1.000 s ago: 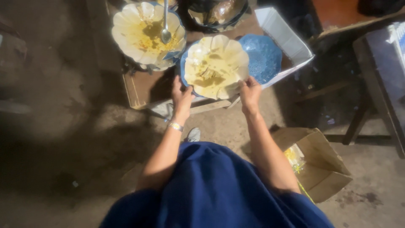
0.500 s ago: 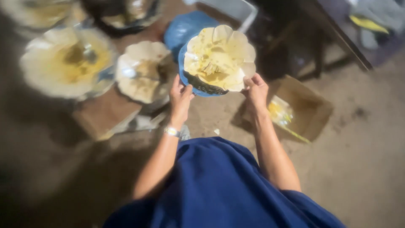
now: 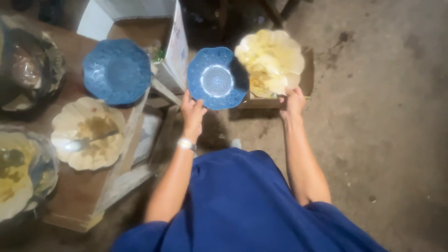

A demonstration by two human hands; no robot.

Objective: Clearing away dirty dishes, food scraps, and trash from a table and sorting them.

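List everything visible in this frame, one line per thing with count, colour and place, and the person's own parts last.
Blue scalloped plastic bowl: 1, blue, clean inside, held in the left hand.
Cream scalloped paper liner: 1, cream with yellow food stains, held in the right hand over the cardboard box.
Brown cardboard box: 1, brown, on the floor under the liner.
Second blue scalloped bowl: 1, blue, on the wooden board.
Soiled cream liner with a spoon: 1, cream with brown stains, on the board.
Dirty bowls at the left edge: at least 2, dark and yellow-stained, partly cut off.
Wooden board: 1, brown, left.
White carton: 1, white, top centre.
Concrete floor: grey.
Blue garment: 1, dark blue, bottom centre.
Left hand: grips the bowl's rim; bracelet on wrist.
Right hand: grips the liner's edge.
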